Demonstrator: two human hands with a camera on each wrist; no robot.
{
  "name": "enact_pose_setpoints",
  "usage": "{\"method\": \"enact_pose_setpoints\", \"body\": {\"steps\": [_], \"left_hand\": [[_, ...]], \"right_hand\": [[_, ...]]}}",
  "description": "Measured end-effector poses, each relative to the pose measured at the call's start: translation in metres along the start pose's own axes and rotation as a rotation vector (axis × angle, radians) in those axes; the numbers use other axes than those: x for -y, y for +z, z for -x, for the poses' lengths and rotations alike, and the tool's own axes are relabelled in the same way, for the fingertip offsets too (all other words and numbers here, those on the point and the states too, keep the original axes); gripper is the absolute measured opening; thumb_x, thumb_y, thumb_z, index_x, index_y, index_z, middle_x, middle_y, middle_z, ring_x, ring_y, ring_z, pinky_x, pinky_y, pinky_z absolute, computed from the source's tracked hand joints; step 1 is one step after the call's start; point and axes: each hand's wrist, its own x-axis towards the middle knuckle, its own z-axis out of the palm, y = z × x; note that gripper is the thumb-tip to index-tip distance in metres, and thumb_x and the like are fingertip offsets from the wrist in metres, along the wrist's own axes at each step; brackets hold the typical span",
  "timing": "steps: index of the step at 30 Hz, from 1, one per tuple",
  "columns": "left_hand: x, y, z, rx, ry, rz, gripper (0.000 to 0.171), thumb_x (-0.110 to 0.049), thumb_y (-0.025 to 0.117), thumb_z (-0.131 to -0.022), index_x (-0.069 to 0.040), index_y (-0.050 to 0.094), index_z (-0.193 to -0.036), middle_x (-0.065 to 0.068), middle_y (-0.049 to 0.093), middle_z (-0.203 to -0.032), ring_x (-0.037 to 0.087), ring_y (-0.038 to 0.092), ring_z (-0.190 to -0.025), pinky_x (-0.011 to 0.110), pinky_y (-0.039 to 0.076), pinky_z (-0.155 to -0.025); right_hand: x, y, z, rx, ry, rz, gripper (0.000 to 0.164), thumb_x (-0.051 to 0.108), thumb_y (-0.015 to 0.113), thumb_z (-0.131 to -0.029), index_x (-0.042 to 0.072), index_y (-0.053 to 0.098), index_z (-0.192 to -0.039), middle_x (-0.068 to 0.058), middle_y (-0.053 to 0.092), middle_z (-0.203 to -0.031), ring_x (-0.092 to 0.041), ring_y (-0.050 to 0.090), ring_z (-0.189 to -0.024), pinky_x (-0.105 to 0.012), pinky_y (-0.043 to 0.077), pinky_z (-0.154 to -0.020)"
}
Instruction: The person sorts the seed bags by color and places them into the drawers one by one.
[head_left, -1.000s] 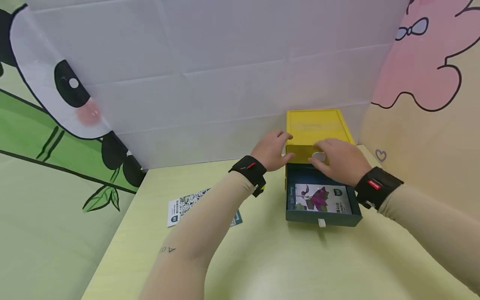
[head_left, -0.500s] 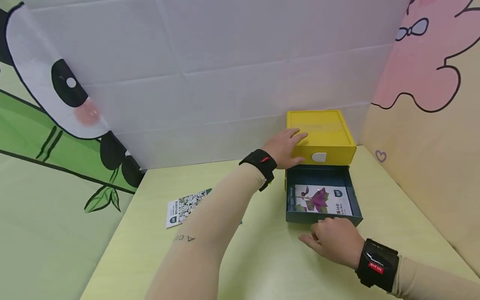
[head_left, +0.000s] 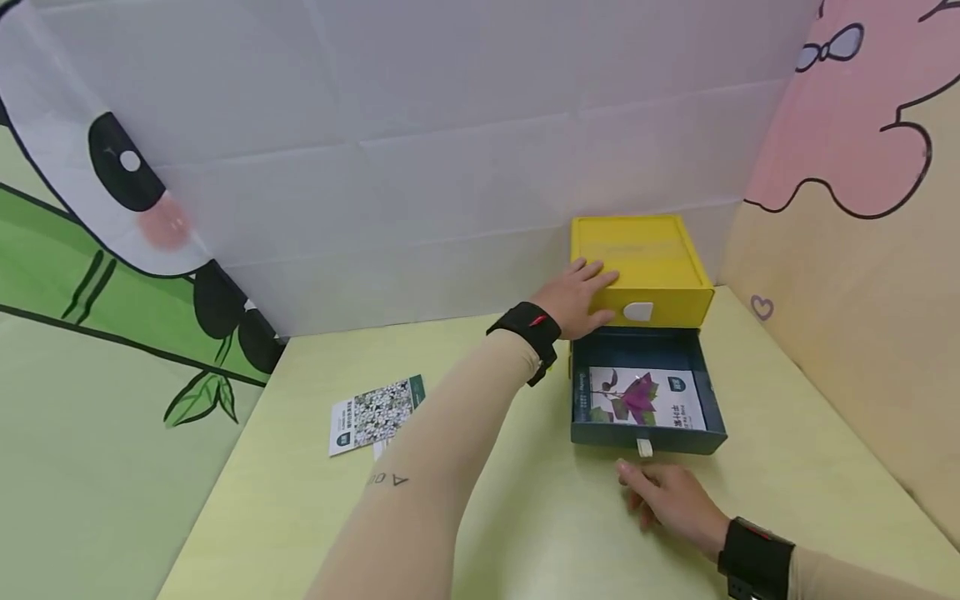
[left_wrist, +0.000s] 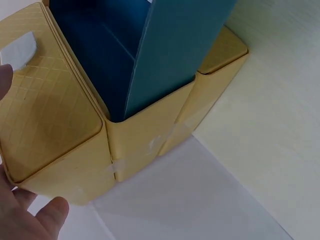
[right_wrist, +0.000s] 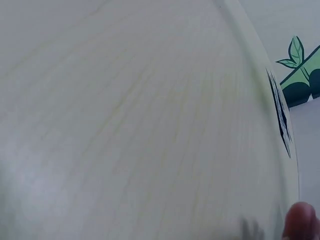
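Note:
A yellow drawer box (head_left: 637, 250) stands against the back wall, its dark blue-green drawer (head_left: 637, 350) pulled out below the top tier. In that drawer lies a card (head_left: 684, 400) with a purple flower, and a white pull tab (head_left: 644, 448) hangs from its front. My left hand (head_left: 573, 300) rests with spread fingers on the box's upper left edge; the left wrist view shows its thumb (left_wrist: 54, 215) along the side. Just in front of the tab, my right hand (head_left: 672, 506) hovers with loosely bent fingers, nothing visible in them.
Left of the box, a card (head_left: 378, 412) with a white-flower print lies on the table (head_left: 277, 500), over another card (head_left: 380, 448) mostly hidden by my left sleeve. The top tier has its own white tab (head_left: 638, 312). A printed cloth wall (head_left: 420, 192) closes off the back.
My right hand has come down from the top tier's tab to in front of the pulled-out drawer, uncovering the lower tab. My left hand has shifted right onto the box's top edge.

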Motion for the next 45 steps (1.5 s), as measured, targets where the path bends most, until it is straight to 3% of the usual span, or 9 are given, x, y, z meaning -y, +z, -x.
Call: {"method": "enact_pose_setpoints", "body": {"steps": [3,7,14,20,27,45], "left_hand": [[-0.002,-0.001,-0.002,0.003,-0.002,-0.026,0.064,-0.051,0.046,-0.097,-0.026,0.027,-0.153,0.003,0.022,-0.158,0.024,0.016,-0.146,0.031,0.012,-0.116],[-0.006,-0.007,-0.004,0.027,-0.009,-0.074,0.060,-0.051,0.041,-0.099,-0.026,0.029,-0.152,0.003,0.026,-0.157,0.023,0.020,-0.144,0.031,0.014,-0.116],[-0.004,-0.012,-0.006,0.040,-0.010,-0.116,0.049,-0.040,0.032,-0.105,-0.026,0.030,-0.152,0.003,0.030,-0.155,0.023,0.025,-0.143,0.031,0.017,-0.115],[-0.003,-0.011,-0.010,0.020,-0.005,-0.122,0.045,-0.031,0.033,-0.105,-0.028,0.034,-0.150,0.001,0.035,-0.153,0.021,0.030,-0.140,0.030,0.023,-0.113],[0.001,-0.010,-0.013,0.010,-0.018,-0.113,0.043,-0.028,0.034,-0.105,-0.029,0.037,-0.148,0.000,0.039,-0.150,0.022,0.034,-0.138,0.030,0.031,-0.110],[-0.001,-0.012,-0.013,0.019,-0.016,-0.128,0.044,-0.029,0.034,-0.105,-0.029,0.036,-0.149,0.000,0.038,-0.151,0.022,0.033,-0.139,0.031,0.027,-0.112]], "right_hand": [[-0.001,0.004,0.000,-0.101,0.045,-0.104,0.056,0.053,0.050,-0.095,0.001,0.066,-0.101,-0.007,0.060,-0.073,-0.022,0.058,-0.062,-0.029,0.044,-0.060],[-0.003,0.006,-0.003,-0.194,0.026,-0.186,0.056,0.051,0.048,-0.097,-0.002,0.066,-0.100,-0.008,0.057,-0.071,-0.022,0.057,-0.061,-0.027,0.045,-0.063],[0.000,0.011,-0.007,-0.274,-0.074,-0.286,0.055,0.043,0.041,-0.102,-0.007,0.064,-0.099,-0.011,0.055,-0.071,-0.024,0.056,-0.059,-0.030,0.049,-0.058],[0.001,0.010,-0.009,-0.320,-0.144,-0.290,0.051,0.033,0.037,-0.105,-0.010,0.063,-0.095,-0.010,0.056,-0.069,-0.021,0.054,-0.056,-0.031,0.049,-0.054],[0.007,0.005,-0.013,-0.335,-0.202,-0.308,0.049,0.032,0.038,-0.105,-0.010,0.062,-0.095,-0.011,0.056,-0.071,-0.020,0.053,-0.058,-0.028,0.049,-0.056],[0.017,-0.004,-0.033,-0.318,-0.211,-0.270,0.055,0.042,0.037,-0.103,-0.007,0.062,-0.100,-0.013,0.056,-0.076,-0.023,0.054,-0.066,-0.026,0.050,-0.061]]}}
